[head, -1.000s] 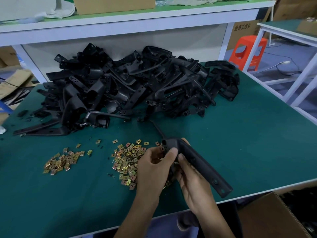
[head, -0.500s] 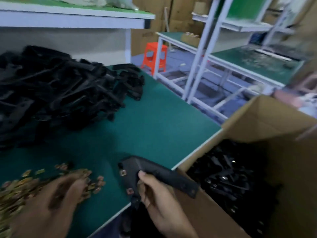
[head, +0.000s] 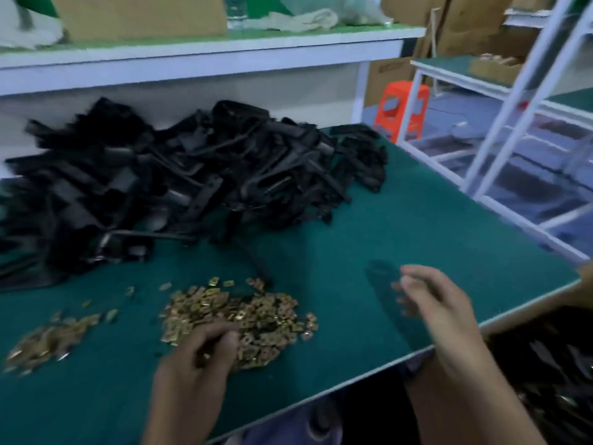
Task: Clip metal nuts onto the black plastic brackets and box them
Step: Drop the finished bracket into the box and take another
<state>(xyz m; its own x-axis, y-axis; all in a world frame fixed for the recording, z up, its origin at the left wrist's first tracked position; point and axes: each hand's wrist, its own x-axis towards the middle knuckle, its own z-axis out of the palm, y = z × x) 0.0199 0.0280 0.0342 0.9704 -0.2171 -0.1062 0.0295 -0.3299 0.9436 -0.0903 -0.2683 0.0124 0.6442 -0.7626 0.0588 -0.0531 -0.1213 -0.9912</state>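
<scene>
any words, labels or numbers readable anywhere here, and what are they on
No text can be read in this frame.
Plastic bottle label: too blurred to read.
Cardboard box behind the orange stool: faint dark print, too blurred to read.

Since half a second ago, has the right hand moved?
Yes. The right hand held a bracket at the table edge beside the box; now it is empty and inward of that edge.

Bracket pile (head: pixel 199 181) at table (head: pixel 417 226) back, nut heap (head: pixel 250 313) before it, smaller heap (head: pixel 51 338) leftward, box (head: pixel 585 285) beyond right edge.
</scene>
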